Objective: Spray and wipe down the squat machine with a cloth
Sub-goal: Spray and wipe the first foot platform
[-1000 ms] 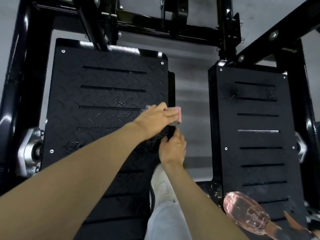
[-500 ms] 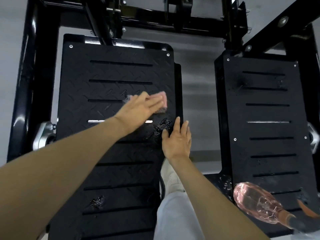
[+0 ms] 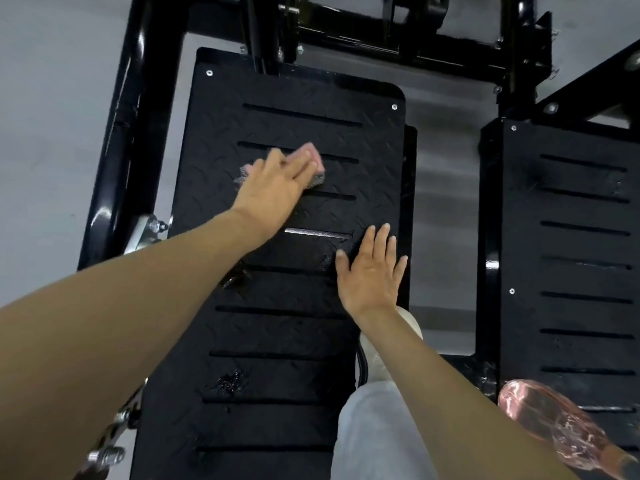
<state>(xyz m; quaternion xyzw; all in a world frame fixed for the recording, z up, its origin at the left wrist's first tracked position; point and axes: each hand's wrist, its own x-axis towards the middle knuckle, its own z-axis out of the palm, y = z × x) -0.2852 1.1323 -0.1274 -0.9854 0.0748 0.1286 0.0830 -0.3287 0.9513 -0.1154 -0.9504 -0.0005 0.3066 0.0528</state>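
Presses a pink cloth (image 3: 310,152) flat under the left hand (image 3: 277,192), fingers straight and close together over it, on the upper half of the left footplate (image 3: 277,341) of the squat machine (image 3: 117,161). Lays the right hand (image 3: 370,275) palm down on the same plate, fingers straight and slightly spread, holding nothing, near the plate's right edge, lower than the cloth and apart from it. Below both hands on the ribbed black plate, glossy patches (image 3: 230,379), possibly wet spray, though hard to tell in the dim view. Just beside the plate's right edge, a pale shoe (image 3: 374,362) and a light trouser leg (image 3: 374,434). Further right, across a gap of grey floor (image 3: 443,237), the right footplate (image 3: 571,202), with a pinkish clear bottle (image 3: 540,417) lying on its lower end.
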